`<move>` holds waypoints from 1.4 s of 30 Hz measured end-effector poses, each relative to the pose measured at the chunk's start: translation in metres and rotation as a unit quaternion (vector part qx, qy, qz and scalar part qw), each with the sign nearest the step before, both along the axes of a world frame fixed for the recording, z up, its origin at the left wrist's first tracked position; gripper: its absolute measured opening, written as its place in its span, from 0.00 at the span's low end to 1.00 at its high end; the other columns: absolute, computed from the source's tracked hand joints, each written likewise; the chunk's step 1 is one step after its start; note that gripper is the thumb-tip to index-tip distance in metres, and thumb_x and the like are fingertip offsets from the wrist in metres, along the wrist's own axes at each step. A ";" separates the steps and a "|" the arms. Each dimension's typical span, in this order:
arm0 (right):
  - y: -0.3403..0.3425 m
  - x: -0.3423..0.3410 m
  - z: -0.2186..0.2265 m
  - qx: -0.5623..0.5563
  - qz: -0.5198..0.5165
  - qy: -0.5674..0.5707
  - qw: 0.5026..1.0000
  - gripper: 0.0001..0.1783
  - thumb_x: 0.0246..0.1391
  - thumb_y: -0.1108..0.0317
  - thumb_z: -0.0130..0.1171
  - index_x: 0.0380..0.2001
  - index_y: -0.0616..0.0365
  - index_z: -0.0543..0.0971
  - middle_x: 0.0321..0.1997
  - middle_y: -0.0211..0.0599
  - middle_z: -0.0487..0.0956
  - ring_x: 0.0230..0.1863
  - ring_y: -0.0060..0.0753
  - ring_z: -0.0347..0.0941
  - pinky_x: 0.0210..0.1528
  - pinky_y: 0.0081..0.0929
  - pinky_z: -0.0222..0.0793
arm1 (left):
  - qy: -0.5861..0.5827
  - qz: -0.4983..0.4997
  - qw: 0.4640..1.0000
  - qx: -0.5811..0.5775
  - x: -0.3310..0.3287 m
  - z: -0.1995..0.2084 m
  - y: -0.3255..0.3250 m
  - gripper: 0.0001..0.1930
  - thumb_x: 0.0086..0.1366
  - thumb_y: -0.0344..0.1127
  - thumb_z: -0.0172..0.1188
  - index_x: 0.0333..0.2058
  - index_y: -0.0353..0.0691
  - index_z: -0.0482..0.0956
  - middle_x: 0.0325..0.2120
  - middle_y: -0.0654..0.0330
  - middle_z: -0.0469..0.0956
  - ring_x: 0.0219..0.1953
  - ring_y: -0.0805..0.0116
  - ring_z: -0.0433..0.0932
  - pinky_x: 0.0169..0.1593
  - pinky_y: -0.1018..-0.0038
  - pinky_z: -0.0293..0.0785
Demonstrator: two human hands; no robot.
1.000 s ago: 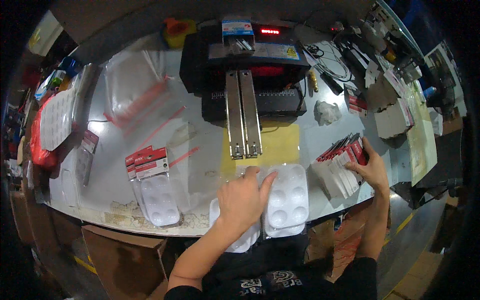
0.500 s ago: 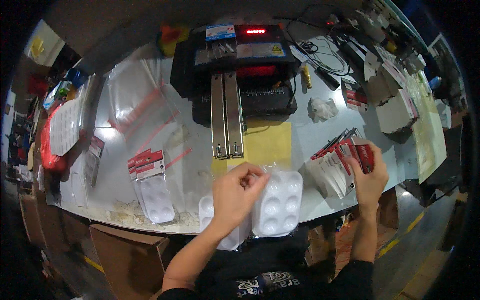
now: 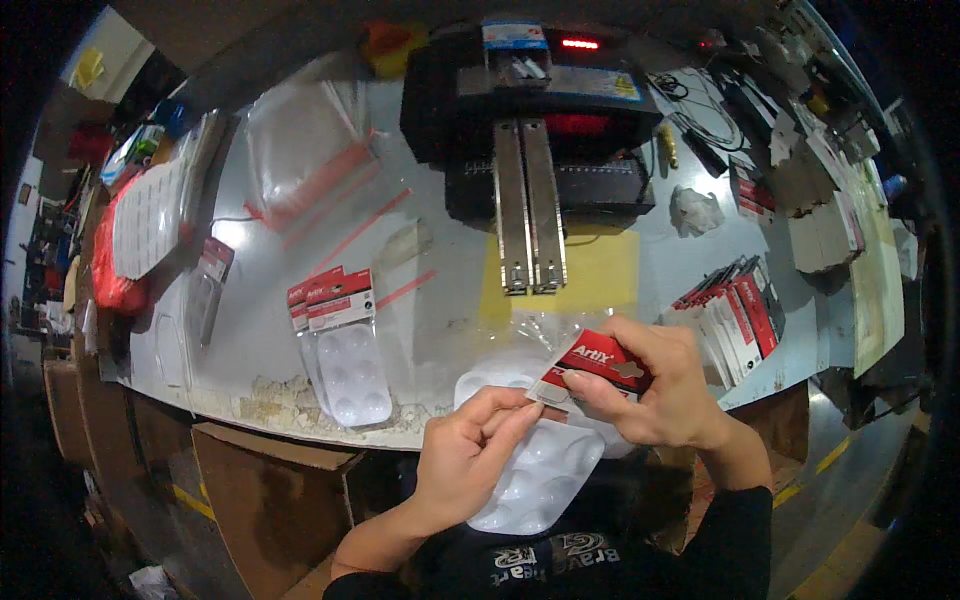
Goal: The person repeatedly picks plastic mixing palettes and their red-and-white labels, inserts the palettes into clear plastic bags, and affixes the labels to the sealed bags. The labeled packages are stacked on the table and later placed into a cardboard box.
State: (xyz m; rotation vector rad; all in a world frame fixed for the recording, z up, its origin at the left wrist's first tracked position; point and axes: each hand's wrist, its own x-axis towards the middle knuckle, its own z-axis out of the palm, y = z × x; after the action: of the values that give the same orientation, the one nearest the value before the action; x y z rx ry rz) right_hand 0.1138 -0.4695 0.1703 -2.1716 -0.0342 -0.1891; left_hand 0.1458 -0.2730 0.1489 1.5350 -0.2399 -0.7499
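At the near edge of the table, my left hand point(image 3: 462, 458) pinches the top of a clear bag holding a white paint palette point(image 3: 540, 482) with round wells. The palette hangs tilted past the edge, in front of my body. My right hand point(image 3: 668, 385) grips a red and white header card point(image 3: 596, 362) between thumb and fingers. The card's lower white edge meets the bag top, right at my left fingertips. Another white palette point(image 3: 482, 378) lies partly hidden behind my left hand. On the right, a fanned stack of header cards point(image 3: 735, 318) rests on the table.
Carded palette packs point(image 3: 345, 362) overlap on the left. A black machine point(image 3: 430, 118) with two metal rails point(image 3: 528, 205) stands at the back over a yellow sheet point(image 3: 600, 270). Clear bags point(image 3: 305, 150) lie back left. Crumpled plastic point(image 3: 697, 211) and cardboard boxes point(image 3: 815, 235) are on the right.
My right hand has left the card stack with one header card and brought it to my left hand. The bagged palette is now held tilted. The whole view has shifted.
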 end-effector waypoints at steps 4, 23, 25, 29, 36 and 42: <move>0.013 0.004 -0.009 -0.069 -0.017 -0.042 0.997 0.16 0.42 0.62 0.68 0.21 0.57 0.70 0.15 0.38 0.72 0.14 0.40 0.69 0.17 0.30 0.62 | -0.066 -0.018 0.995 0.069 0.006 -0.011 0.012 0.07 0.63 0.34 0.56 0.33 0.35 0.76 0.17 0.61 0.76 0.19 0.82 0.69 0.24 0.81 0.64; -0.001 0.005 -0.014 0.126 -0.106 0.165 0.972 0.12 0.52 0.62 0.61 0.27 0.62 0.80 0.19 0.36 0.77 0.15 0.21 0.72 0.20 0.20 0.68 | -0.125 0.142 0.982 0.031 0.020 -0.023 0.018 0.07 0.61 0.30 0.58 0.30 0.31 0.79 0.15 0.71 0.70 0.18 0.86 0.61 0.21 0.85 0.56; -0.006 -0.008 -0.011 0.232 -0.058 0.356 0.903 0.12 0.55 0.65 0.58 0.30 0.66 0.80 0.21 0.32 0.78 0.19 0.16 0.73 0.20 0.17 0.68 | -0.085 0.185 0.979 0.015 0.021 -0.028 0.017 0.09 0.62 0.31 0.57 0.30 0.29 0.79 0.17 0.74 0.69 0.20 0.87 0.59 0.22 0.86 0.52; -0.007 -0.021 -0.018 0.371 -0.041 0.316 0.872 0.11 0.57 0.70 0.53 0.32 0.69 0.79 0.26 0.36 0.78 0.22 0.21 0.75 0.20 0.14 0.69 | -0.095 0.166 0.981 0.022 0.018 -0.035 0.015 0.10 0.62 0.32 0.57 0.31 0.29 0.79 0.19 0.72 0.71 0.22 0.86 0.62 0.24 0.87 0.56; -0.010 -0.020 -0.028 0.381 -0.048 0.359 0.851 0.11 0.58 0.69 0.52 0.31 0.69 0.76 0.27 0.38 0.78 0.23 0.25 0.76 0.20 0.17 0.71 | -0.082 0.174 0.981 0.009 0.016 -0.039 0.011 0.10 0.64 0.32 0.55 0.34 0.28 0.79 0.23 0.69 0.74 0.27 0.84 0.66 0.30 0.86 0.62; -0.008 -0.016 -0.036 0.446 -0.034 0.406 0.797 0.13 0.57 0.67 0.52 0.29 0.69 0.72 0.26 0.40 0.77 0.21 0.28 0.76 0.20 0.19 0.71 | -0.070 0.087 0.990 0.090 0.020 -0.035 0.018 0.12 0.66 0.35 0.50 0.32 0.30 0.74 0.23 0.65 0.73 0.28 0.81 0.65 0.32 0.83 0.63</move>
State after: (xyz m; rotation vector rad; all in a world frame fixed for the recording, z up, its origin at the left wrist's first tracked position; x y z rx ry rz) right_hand 0.0976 -0.4777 0.1348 -1.1507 0.5243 0.5978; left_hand 0.1658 -0.2547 0.1135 1.7574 -0.1428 -0.5369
